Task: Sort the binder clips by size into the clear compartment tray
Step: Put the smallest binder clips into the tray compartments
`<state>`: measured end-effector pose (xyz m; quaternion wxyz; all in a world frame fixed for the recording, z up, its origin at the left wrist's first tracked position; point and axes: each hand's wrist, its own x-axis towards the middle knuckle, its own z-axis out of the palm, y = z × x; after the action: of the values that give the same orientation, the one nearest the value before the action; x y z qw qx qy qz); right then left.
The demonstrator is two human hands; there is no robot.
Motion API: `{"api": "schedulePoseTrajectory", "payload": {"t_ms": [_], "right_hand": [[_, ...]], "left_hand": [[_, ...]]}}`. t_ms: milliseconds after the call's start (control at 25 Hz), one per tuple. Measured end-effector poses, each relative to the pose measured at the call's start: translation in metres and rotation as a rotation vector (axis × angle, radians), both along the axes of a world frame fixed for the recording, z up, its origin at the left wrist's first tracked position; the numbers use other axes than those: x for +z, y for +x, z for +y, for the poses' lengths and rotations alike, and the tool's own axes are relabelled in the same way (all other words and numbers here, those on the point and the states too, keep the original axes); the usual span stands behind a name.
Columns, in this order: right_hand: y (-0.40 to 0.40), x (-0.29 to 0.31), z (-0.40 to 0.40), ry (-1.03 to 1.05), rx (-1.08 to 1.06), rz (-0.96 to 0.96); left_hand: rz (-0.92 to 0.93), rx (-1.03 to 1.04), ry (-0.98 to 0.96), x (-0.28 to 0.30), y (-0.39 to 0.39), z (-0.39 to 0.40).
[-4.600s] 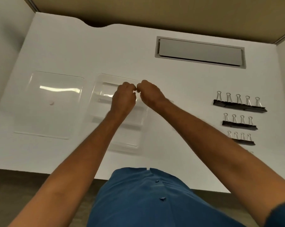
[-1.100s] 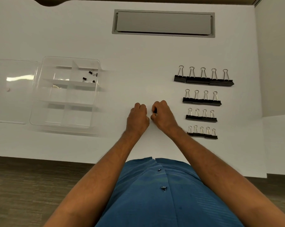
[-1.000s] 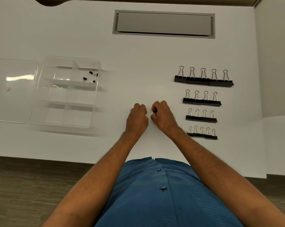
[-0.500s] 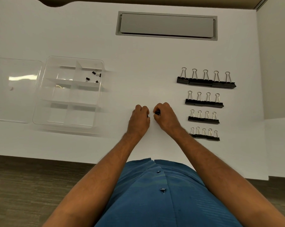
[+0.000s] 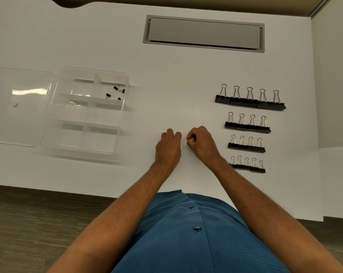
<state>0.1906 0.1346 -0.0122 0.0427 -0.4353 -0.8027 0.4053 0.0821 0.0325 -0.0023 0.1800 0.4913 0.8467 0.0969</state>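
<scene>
While both my hands rest knuckles-up on the white desk (image 5: 166, 79), side by side and close but not touching, the sorting things lie to either side of them. My left hand (image 5: 168, 146) has its fingers curled under; I cannot tell whether anything is inside it. My right hand (image 5: 201, 143) is also curled, and a small dark thing (image 5: 194, 137) shows between thumb and forefinger, held in a pinch; it is too small to name with certainty, though it looks like a tiny clip.

To my left sits the clear compartment tray (image 5: 48, 123), divided into a grid of cells. Four tiny black clips (image 5: 118, 93) lie loose in its far right cell; the other cells I can see through look bare apart from glare. Just beside the tray, further left, lies its clear lid (image 5: 19, 107), flat on the desk.

To my right the binder clips stand in four neat rows, wire handles up, largest at the far end and smallest nearest me. The far row of largest clips (image 5: 250, 101) holds five. The next row (image 5: 247, 127) holds four, the third row (image 5: 246, 147) four again, and the nearest row of small clips (image 5: 247, 166) five, its left end just beside my right forearm.

At the far edge of the desk a grey cable flap (image 5: 204, 33) is set into the surface. My blue buttoned shirt (image 5: 196, 233) fills the bottom of the view.
</scene>
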Motion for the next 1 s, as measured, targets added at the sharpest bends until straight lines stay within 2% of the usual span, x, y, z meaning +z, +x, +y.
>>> {"api": "schedulePoseTrajectory", "payload": {"t_ms": [200, 480, 600, 720, 840, 1000], "right_hand": [[-0.001, 0.002, 0.001, -0.023, -0.025, 0.000], [-0.005, 0.006, 0.003, -0.065, -0.079, -0.020], [-0.008, 0.014, 0.007, -0.164, -0.172, -0.005], [-0.007, 0.022, 0.009, -0.436, -0.389, 0.093], [-0.011, 0.032, 0.012, -0.759, -0.643, 0.288], [-0.025, 0.045, 0.009, -1.230, -1.059, 0.626]], "left_hand": [[-0.023, 0.000, 0.097, -0.004, -0.006, -0.006], [-0.120, 0.067, 0.072, -0.003, -0.025, -0.004], [-0.210, 0.121, 0.082, 0.001, -0.033, -0.003], [-0.377, 0.243, 0.123, 0.001, -0.044, -0.005], [-0.547, 0.383, 0.124, 0.004, -0.052, -0.003], [-0.940, 0.708, 0.111, 0.021, -0.062, 0.001]]}}
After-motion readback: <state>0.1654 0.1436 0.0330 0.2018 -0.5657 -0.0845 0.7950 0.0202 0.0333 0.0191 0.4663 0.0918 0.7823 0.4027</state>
